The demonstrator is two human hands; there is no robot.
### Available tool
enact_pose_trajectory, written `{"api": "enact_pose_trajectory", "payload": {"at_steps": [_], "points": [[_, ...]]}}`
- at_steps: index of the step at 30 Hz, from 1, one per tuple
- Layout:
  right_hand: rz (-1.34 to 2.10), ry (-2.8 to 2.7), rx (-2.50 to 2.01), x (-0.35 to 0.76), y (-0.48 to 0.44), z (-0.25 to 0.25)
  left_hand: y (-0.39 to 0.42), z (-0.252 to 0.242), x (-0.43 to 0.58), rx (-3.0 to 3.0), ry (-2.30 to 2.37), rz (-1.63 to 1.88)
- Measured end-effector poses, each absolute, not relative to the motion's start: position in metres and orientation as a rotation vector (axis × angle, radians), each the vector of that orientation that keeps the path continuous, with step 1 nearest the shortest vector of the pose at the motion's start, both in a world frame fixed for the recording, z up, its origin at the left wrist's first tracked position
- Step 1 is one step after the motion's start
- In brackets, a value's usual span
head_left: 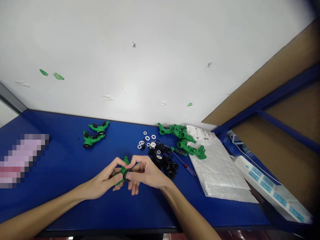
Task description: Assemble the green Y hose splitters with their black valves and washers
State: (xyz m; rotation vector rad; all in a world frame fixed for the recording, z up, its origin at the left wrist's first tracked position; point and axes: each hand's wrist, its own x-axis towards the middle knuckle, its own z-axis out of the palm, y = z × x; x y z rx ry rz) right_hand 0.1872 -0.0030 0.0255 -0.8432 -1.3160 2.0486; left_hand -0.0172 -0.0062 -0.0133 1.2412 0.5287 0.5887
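My left hand [106,180] is closed around a green plastic hose fitting [123,170] just above the blue table [62,163]. My right hand [145,173] pinches a black ring [128,174] against the end of that fitting. Both hands meet at the table's middle. A pile of black rings and caps [165,160] lies just right of my right hand, with several white washers [146,140] behind it.
Two assembled green fittings [95,133] lie at the back left. More green fittings [182,138] and a screwdriver [183,160] lie by a white padded bag [220,166]. A white power strip [272,193] sits at the right edge. A white wall stands behind.
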Motion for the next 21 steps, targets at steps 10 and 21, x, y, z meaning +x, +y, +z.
{"api": "enact_pose_trajectory", "payload": {"at_steps": [10, 21], "points": [[1.846, -1.307, -0.911, 0.179, -0.004, 0.016, -0.007, -0.017, -0.014, 1.169, 0.567, 0.63], [0.939, -1.37, -1.284, 0.241, 0.025, 0.03, 0.011, 0.007, -0.015, 0.696, 0.751, 0.872]]}}
